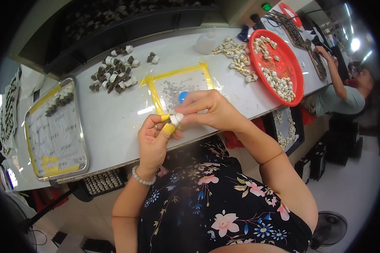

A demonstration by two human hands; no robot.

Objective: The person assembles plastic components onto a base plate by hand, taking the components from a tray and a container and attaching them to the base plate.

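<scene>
A small white piece with a dark part (pixel 176 118) is held above the table's near edge, in front of my body. My left hand (pixel 152 141) pinches it between thumb and finger, both wrapped in yellow tape at the tips. From the right, my right hand (pixel 215 110) closes its fingertips on the same piece; the exact contact is partly covered by the fingers. Just beyond my hands lies a yellow-taped rectangle (pixel 156 98) on the tabletop, with many small clear round bits (pixel 173 86) inside it. A blue round cap (pixel 183 96) shows beside my right fingers.
Dark-and-white pieces (pixel 114 74) lie heaped at the back left. A metal-rimmed tray (pixel 85 145) at left holds a few more. At right stand a red round tray (pixel 300 80) and a heap of white-and-gold pieces (pixel 236 57). A white bottle (pixel 205 42) stands behind; a co-worker (pixel 340 99) sits far right.
</scene>
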